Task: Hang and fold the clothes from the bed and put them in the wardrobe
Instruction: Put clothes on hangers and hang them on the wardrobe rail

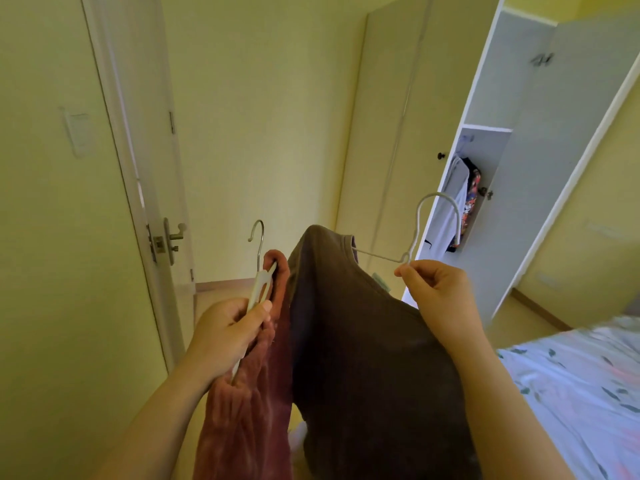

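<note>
The person stands facing the wardrobe (pixel 512 188) with one loaded hanger in each hand. The left hand (pixel 228 330) is closed around the body of a white plastic hanger (pixel 259 289), fingers wrapped and thumb pressed on its flat face; a reddish garment (pixel 246 410) hangs from it, and its metal hook points up. The right hand (pixel 438 291) pinches the neck of a white wire hanger (pixel 438 216) between thumb and fingertips, the remaining fingers curled in; a dark brown shirt (pixel 363 358) drapes from it, its collar at the far end of the wire arm.

The step in hand appears to be carrying both garments to the rail. To do it well, each hook should stay upright and free of fabric, and the wire hanger should go first, since its hook is already nearest the open compartment. The pinch grip is light; a firmer hold at the neck would probably stop the shirt swinging or sliding off the arm. The hangers should be kept apart so the garments do not tangle.

The wardrobe stands at far right with its door open; a pale garment (pixel 450 202) and a patterned garment (pixel 472 199) already hang inside, below a shelf. The bed (pixel 571 393), with a patterned sheet, lies at near right. A door (pixel 145 150) with a lever handle stands at left, and the walls are pale yellow.
</note>
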A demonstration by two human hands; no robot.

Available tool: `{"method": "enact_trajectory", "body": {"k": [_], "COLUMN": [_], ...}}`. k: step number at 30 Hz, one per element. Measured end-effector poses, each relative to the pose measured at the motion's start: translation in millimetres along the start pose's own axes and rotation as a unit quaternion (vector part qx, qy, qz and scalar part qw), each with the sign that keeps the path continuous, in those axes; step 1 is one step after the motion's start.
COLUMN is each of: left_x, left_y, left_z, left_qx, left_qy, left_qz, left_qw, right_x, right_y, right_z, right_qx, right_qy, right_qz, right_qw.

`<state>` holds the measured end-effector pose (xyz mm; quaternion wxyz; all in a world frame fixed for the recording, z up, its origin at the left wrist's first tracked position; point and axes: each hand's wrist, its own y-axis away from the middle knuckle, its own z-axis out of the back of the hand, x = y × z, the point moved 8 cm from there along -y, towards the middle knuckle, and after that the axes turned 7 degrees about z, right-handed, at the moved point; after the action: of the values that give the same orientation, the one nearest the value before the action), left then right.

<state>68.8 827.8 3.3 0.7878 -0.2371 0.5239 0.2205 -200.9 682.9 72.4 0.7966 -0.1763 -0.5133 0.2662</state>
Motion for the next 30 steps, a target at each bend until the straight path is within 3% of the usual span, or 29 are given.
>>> {"method": "enact_trajectory", "body": {"k": [11,25,30], "left_x": [47,63,77], "left_y": [-110,-294,-350], "left_z": [-29,-92,-117], "left_qx": [0.014,0.039,0.074], "left_qy": [-0.014,-0.061,-0.068], "left_qz": [0.037,-0.008,-0.004], "left_qw": [0.999,0.997,0.995], "right_x": [-81,-169,-189], "right_y": [-62,-194,-223], "right_z": [-52,-96,-122], "right_qx": [0.034,-0.004,-0.014], "right_qy": [0.114,0.126,0.192], "right_qz": [-0.008,-0.004,-0.025], "right_qw": [0.993,0.992,0.981]}}
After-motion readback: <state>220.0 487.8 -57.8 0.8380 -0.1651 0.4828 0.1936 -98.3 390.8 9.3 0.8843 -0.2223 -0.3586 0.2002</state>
